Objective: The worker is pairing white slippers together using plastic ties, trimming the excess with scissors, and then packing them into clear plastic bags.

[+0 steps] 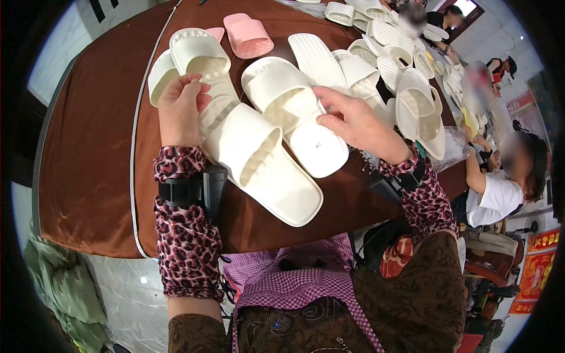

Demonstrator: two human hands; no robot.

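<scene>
The right grip (325,110) pinches the edge of a white slipper (321,154) on a brown table (88,176); the left grip (201,92) curls against neighboring slides (250,144), its pinch unclear. All look light, smooth, pliable, probably best held by the sole's rim.

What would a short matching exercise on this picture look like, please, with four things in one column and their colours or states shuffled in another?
Column one:
1. Right hand
2. Tablecloth
3. Apron
4. Far slipper

Column two:
A. purple check
B. pink
C. touching a white slipper
D. brown

Right pairs: 1-C, 2-D, 3-A, 4-B.
</scene>
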